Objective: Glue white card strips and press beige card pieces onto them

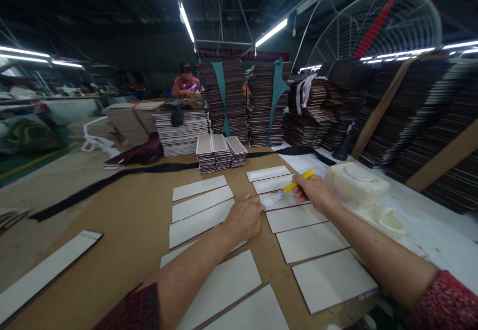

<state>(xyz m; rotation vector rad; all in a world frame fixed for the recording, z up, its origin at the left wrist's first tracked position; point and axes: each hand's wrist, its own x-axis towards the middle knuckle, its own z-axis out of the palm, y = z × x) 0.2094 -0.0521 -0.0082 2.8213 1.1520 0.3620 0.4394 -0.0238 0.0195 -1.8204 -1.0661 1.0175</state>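
My right hand (312, 190) grips a paint brush (301, 179) by its yellow handle. The bristles rest on a white rectangular panel (287, 200) in the right-hand column, with a wet-looking white smear beneath them. At that panel's left end is my left hand (244, 216), its fingers curled and fingertips at the panel's edge; what they hold, if anything, is hidden. Above, two narrow panels in the same column show glossy streaks. Larger white panels (311, 240) continue below. A second column of white panels (203, 203) lies left, partly covered by my left forearm.
Small stacked panels (220, 153) stand behind the columns, before tall dark stacks (224, 96). A whitish plastic container (356, 183) sits right of my right hand. A black strip (112, 180) crosses the brown table cover (123, 225). A co-worker (186, 85) is at the back.
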